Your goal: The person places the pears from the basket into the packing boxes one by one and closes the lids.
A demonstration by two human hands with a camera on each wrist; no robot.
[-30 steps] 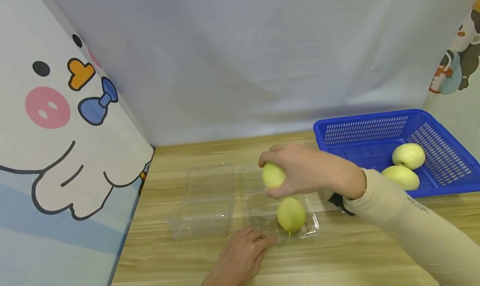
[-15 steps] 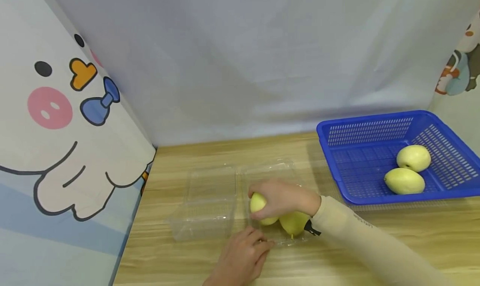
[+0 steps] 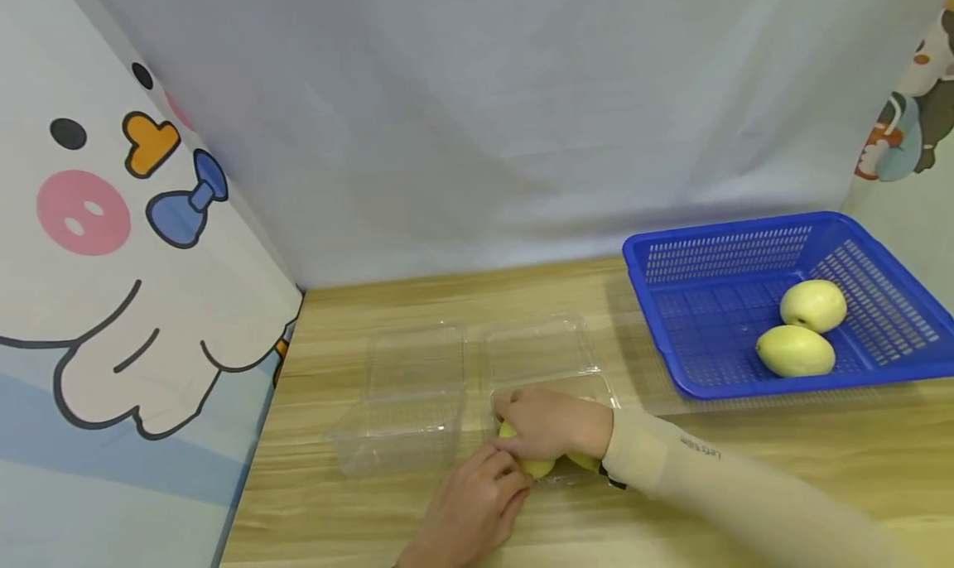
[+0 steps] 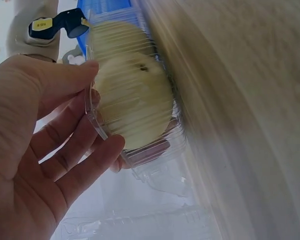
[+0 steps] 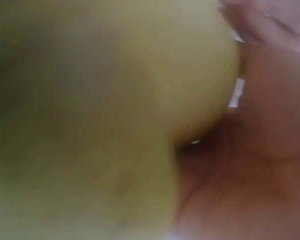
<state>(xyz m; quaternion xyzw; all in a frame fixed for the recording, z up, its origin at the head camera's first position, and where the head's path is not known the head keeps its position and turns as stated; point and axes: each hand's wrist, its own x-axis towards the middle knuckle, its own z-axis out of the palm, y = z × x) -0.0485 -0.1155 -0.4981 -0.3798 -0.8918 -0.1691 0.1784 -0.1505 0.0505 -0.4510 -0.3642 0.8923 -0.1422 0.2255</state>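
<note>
My right hand (image 3: 555, 423) grips a yellow-green pear (image 3: 538, 469) down inside an open clear plastic clamshell box (image 3: 540, 348). In the right wrist view that pear (image 5: 200, 65) lies blurred against the palm. Beside it in the box is a second pear (image 3: 584, 461), mostly hidden under the right hand and wrist. My left hand (image 3: 473, 502) holds the box's near left corner. The left wrist view has the left thumb and fingertips (image 4: 115, 145) at the rim, with both pears (image 4: 135, 102) showing through the ribbed wall.
A second open clear clamshell box (image 3: 398, 435) stands on the wooden table (image 3: 335, 518) to the left. At the right is a blue basket (image 3: 671, 336) with two pears (image 3: 796, 351) in it. A pale cloth wall (image 3: 477, 137) closes off the back.
My right hand has brought its pear from above the box down into it, left of the other pear. The left hand stays at the box's near left corner.
</note>
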